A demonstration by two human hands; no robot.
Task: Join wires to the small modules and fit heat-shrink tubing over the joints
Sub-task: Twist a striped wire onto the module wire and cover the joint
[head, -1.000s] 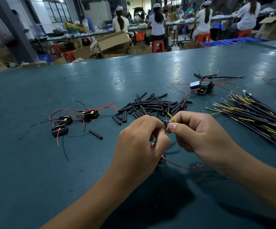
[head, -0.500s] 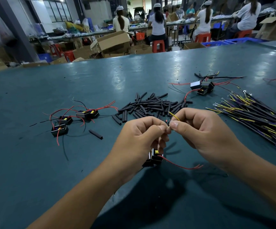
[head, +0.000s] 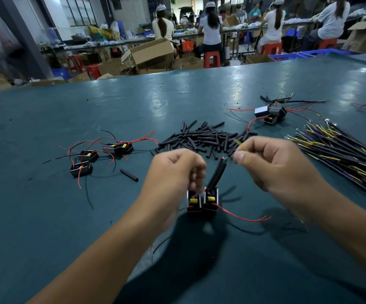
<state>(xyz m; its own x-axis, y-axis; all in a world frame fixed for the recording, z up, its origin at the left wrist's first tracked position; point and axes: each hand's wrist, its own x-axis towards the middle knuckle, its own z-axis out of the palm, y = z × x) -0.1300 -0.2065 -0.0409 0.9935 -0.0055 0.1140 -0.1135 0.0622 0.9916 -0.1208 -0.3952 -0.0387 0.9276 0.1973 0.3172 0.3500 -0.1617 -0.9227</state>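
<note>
Left hand [head: 173,172] curled, blurred; fingers at the wires above two small modules [head: 202,201] near centre of the green table [head: 46,216]. Right hand [head: 274,165] pinches a yellow wire [head: 240,145]. Heat-shrink tubing pile [head: 204,139] lies just beyond.

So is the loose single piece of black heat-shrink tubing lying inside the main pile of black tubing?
No, the single black tubing piece lies alone on the green table, left of the pile.
</note>
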